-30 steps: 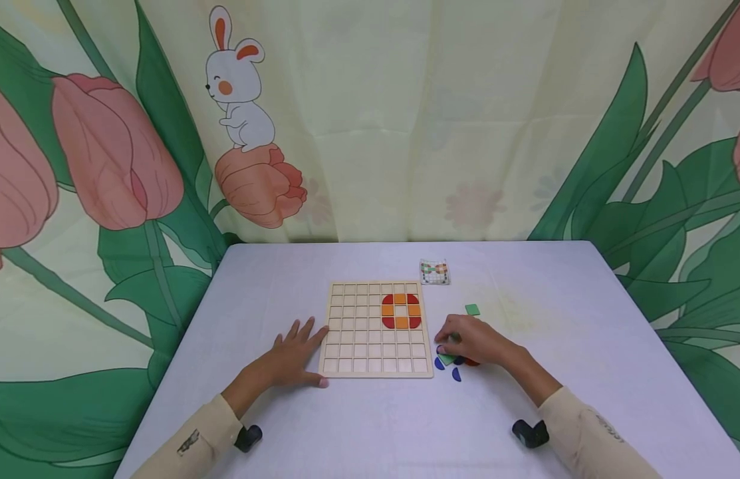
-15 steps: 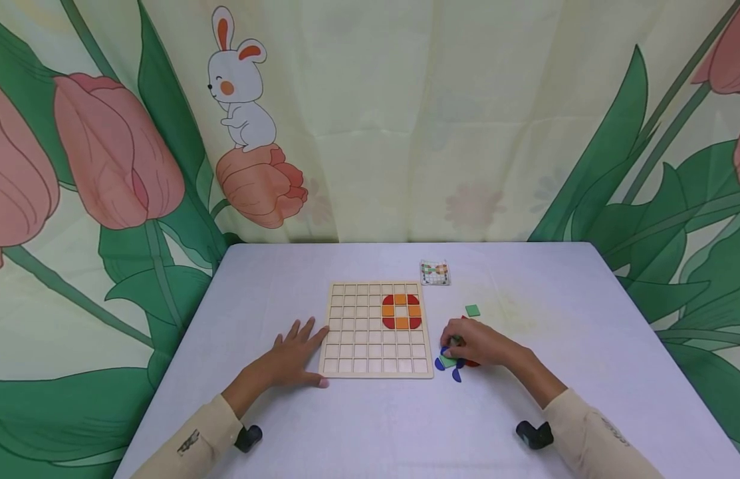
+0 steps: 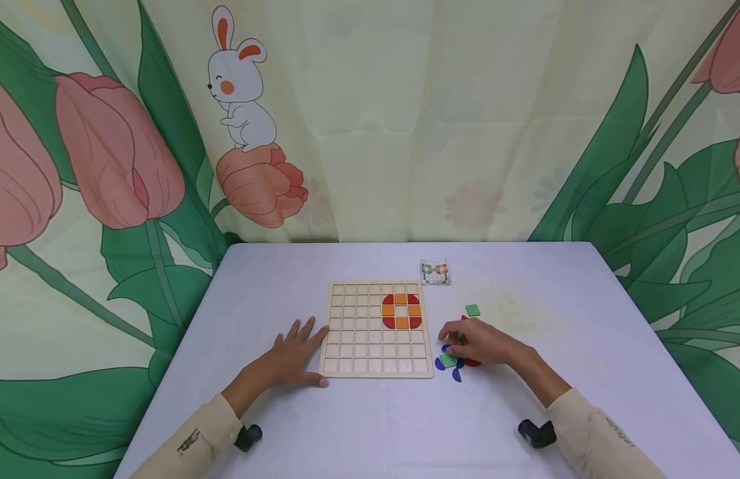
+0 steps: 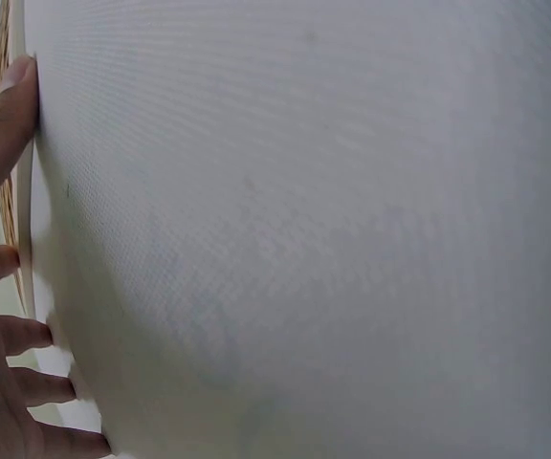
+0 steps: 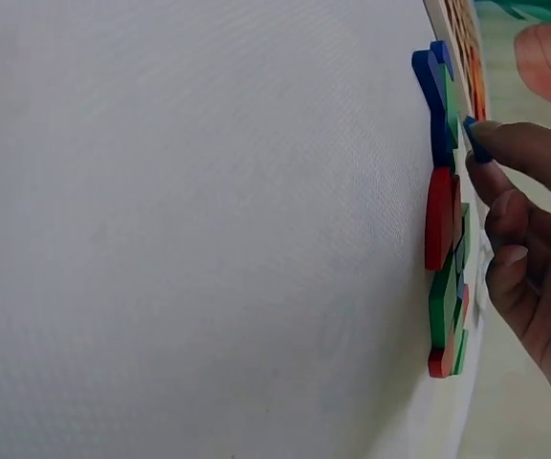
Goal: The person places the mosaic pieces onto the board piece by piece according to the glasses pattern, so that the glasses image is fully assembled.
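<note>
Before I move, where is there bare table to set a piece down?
The table is bare on the near side of the board, left of it beyond the left hand, and right of the right forearm. It is crowded beside the board's right edge, where loose pieces lie about the right hand.

Both forearms reach forward, the left hand spread with straight fingers, the right hand curled, thumb and forefinger pinching.
</note>
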Tool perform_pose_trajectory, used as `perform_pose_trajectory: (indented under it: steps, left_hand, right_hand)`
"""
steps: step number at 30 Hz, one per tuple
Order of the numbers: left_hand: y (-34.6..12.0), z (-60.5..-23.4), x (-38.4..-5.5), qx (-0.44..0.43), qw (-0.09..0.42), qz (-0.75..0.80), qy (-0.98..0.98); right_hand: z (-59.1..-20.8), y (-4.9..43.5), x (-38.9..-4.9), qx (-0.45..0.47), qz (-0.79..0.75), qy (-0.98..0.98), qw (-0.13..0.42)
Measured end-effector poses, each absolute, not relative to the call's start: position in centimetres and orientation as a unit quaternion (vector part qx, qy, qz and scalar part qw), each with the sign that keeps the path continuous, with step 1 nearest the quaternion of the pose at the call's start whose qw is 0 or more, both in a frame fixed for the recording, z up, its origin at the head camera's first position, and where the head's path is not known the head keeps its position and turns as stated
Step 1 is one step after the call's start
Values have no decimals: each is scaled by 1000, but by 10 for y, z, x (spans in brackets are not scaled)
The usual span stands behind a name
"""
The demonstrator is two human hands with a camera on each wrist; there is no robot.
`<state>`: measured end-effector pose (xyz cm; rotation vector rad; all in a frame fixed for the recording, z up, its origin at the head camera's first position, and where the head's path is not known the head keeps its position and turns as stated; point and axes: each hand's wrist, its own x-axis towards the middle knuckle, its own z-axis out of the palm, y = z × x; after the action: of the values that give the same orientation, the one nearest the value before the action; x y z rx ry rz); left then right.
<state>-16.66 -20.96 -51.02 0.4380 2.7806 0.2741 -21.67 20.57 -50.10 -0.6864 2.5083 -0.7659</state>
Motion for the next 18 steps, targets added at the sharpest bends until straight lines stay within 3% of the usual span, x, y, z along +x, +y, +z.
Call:
perform_pose_trajectory:
  steps: [18]
  left_hand:
    - [-210, -510, -166, 153, 158, 98, 971]
  right_hand:
    - [-511, 184, -222, -233, -363, 883, 183]
